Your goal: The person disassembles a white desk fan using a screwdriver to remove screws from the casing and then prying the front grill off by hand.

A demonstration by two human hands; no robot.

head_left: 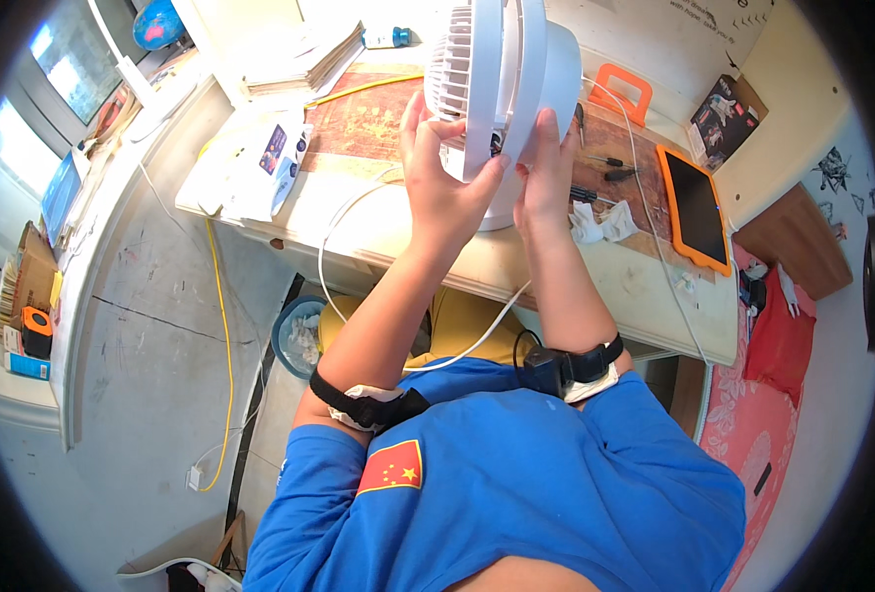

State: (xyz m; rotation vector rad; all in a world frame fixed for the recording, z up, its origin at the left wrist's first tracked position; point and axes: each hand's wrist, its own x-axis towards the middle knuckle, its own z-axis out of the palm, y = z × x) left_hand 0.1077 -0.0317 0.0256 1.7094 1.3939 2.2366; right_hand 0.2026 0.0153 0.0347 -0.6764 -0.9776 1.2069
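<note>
A white electric fan [554, 74] stands on the desk in front of me, its slatted grille [447, 69] turned to the left. A gap runs between the grille's ring and the rear housing, with small dark parts showing low inside it. My left hand [439, 183] grips the lower edge of the grille ring, its thumb reaching to the gap. On the other side my right hand [546, 178] holds the lower rear housing near the stand. A white cable [334, 237] loops below my forearms.
Screwdrivers [620, 175], crumpled white tissue [605, 223] and an orange-framed tablet [696, 207] lie right of the fan. A paper stack [299, 64] sits at the back left. Below the desk is a blue bin [285, 340]. A yellow cable [222, 345] hangs to the floor.
</note>
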